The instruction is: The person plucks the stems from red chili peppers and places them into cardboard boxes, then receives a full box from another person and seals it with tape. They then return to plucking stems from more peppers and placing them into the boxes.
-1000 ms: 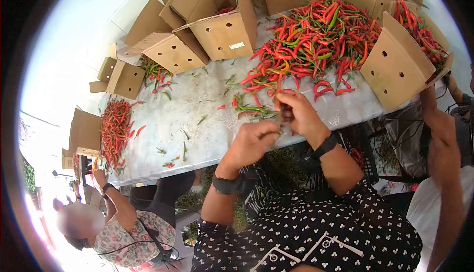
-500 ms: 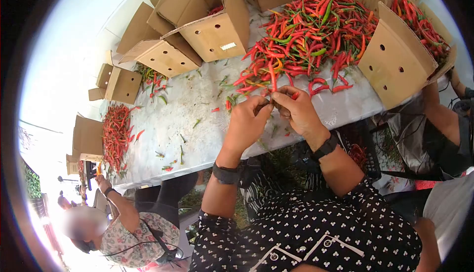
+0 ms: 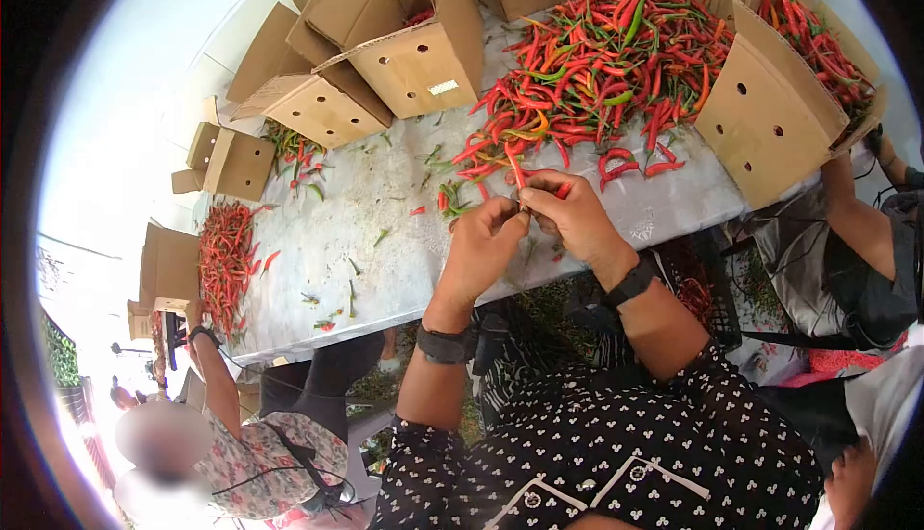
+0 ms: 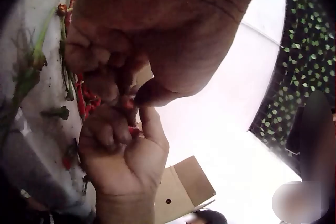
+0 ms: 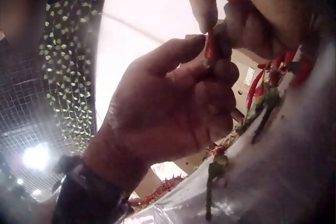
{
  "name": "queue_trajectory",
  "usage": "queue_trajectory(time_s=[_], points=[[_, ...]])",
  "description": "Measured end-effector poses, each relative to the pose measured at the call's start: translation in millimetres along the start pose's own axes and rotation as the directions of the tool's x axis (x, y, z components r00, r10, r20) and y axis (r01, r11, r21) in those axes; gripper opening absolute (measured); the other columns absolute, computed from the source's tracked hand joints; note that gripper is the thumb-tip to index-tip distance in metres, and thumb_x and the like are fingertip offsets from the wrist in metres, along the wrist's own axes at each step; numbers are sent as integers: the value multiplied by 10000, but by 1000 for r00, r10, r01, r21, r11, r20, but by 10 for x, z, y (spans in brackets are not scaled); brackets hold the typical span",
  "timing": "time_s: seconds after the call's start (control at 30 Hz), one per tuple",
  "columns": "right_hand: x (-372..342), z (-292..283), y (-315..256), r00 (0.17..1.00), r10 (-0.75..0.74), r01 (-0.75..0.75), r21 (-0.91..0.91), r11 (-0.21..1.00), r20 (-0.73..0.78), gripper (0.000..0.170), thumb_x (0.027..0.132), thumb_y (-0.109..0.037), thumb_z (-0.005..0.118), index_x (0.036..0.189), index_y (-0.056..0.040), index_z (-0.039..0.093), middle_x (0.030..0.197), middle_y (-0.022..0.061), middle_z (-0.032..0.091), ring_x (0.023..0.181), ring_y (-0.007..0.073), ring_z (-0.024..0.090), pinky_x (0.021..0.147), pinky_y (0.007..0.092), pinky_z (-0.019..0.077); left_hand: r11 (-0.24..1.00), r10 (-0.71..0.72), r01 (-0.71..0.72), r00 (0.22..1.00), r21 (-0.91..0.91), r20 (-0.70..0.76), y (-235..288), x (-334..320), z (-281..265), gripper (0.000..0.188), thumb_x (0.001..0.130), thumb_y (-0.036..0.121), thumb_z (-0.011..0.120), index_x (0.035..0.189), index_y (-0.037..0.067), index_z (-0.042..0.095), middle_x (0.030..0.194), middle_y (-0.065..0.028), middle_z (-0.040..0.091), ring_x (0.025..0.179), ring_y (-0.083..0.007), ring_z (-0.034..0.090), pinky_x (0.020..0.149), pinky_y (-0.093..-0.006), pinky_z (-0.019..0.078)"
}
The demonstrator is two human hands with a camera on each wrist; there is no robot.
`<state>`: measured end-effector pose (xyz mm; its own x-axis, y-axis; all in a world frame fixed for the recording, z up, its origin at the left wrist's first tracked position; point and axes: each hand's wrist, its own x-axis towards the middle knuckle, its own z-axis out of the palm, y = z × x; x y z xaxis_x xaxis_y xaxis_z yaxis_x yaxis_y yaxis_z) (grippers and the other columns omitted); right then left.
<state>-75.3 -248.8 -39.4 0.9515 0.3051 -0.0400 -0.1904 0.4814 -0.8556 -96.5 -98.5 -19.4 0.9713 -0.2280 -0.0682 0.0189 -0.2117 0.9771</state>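
Left hand (image 3: 486, 243) and right hand (image 3: 579, 222) meet on one red chilli (image 3: 517, 168)

From here I see the person in the dotted shirt (image 3: 616, 443) sitting or standing at the near edge of the table (image 3: 423, 260). Both hands are up over that edge, their fingertips together. The right hand pinches the chilli between thumb and fingers, its long end sticking up and out towards the far edge; a second bit of red (image 3: 563, 189) shows in the same hand. The left hand's thumb and fingers pinch at the lower end, right against the right hand's fingers.

Just past the hands lie a few green chillies (image 3: 449, 198). Beyond, towards the far edge and the right end, spreads the big heap (image 3: 616, 68) of red chillies with some green ones. An open box (image 3: 756, 140) stands at the right end, chillies piled inside. Stem scraps (image 3: 351, 299) dot the near edge to the left, and a smaller red pile (image 3: 226, 260) lies at the left end. More boxes (image 3: 404, 73) line the far edge.
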Motion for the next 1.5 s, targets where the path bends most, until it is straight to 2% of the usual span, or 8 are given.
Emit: queue_trajectory(time_s=[0.1, 0.2, 0.27, 0.47, 0.63, 1.07, 1.4, 1.5], points=[[-10, 72, 18, 998, -59, 57, -81, 995, -19, 148, 802, -124, 617, 865, 10, 620, 725, -9, 574, 611, 36, 485, 523, 189, 382, 999, 35, -34, 999, 25, -41, -37, -11, -16, 122, 821, 110, 555, 813, -10, 572, 673, 19, 537, 616, -41, 466, 539, -205, 376], [-17, 92, 36, 985, -167, 153, -252, 956, -36, 136, 842, -113, 568, 913, 0, 597, 643, -46, 505, 482, -1, 349, 422, 170, 238, 998, 49, -46, 996, 39, -80, -30, -37, 8, 142, 806, 106, 578, 789, -34, 571, 650, 6, 546, 617, -48, 481, 541, -219, 395], [-73, 110, -62, 983, -158, 135, -215, 967, -94, 153, 798, -119, 616, 860, 20, 610, 741, 6, 588, 652, 50, 514, 572, 205, 409, 999, 41, -38, 995, 27, -92, 30, -57, 32, 148, 803, 110, 584, 787, -37, 574, 644, -1, 553, 611, -52, 487, 544, -224, 402], [-553, -224, -715, 906, -379, 253, -479, 841, -188, 122, 795, -86, 571, 856, 16, 603, 695, 5, 581, 617, 55, 519, 564, 210, 399, 966, 118, -91, 988, 241, -100, 116, -10, 68, 144, 775, 123, 609, 810, -17, 604, 648, -74, 588, 564, -114, 528, 570, -268, 439], [-1218, -796, -951, 886, -360, -12, -791, 611, -292, 160, 765, -72, 598, 893, 25, 604, 674, 8, 565, 597, 62, 514, 550, 207, 393, 686, 531, -510, 839, 519, 122, 241, 297, 372, 123, 765, 122, 603, 864, 48, 609, 764, -86, 588, 614, -204, 562, 555, -306, 438], [-1126, -1422, -1014, 564, -660, -82, -830, 552, -495, 217, 799, -159, 603, 913, 24, 615, 698, 36, 598, 647, 61, 508, 591, 222, 410, 287, 513, -501, 800, 817, 311, 157, 813, 934, 128, 696, 78, 557, 823, 68, 550, 822, -132, 549, 665, -332, 595, 567, -396, 489], [-889, -1727, -920, 433, -703, -16, -784, 620, -565, 218, 834, -176, 589, 807, 34, 639, 619, 35, 595, 561, 64, 509, 535, 205, 389, 689, 464, -366, 886, 625, 7, 60, 524, 192, 205, 743, 83, 598, 936, 25, 560, 798, -150, 607, 710, -266, 604, 633, -339, 471], [-812, -1689, -925, 362, -677, 101, -695, 712, -641, 197, 836, -180, 587, 783, 8, 604, 613, 20, 559, 546, 60, 479, 515, 204, 364, 985, 165, -156, 974, 69, -155, 54, 435, 5, 205, 791, 80, 565, 981, 1, 557, 690, -31, 593, 584, -89, 541, 560, -238, 435]])
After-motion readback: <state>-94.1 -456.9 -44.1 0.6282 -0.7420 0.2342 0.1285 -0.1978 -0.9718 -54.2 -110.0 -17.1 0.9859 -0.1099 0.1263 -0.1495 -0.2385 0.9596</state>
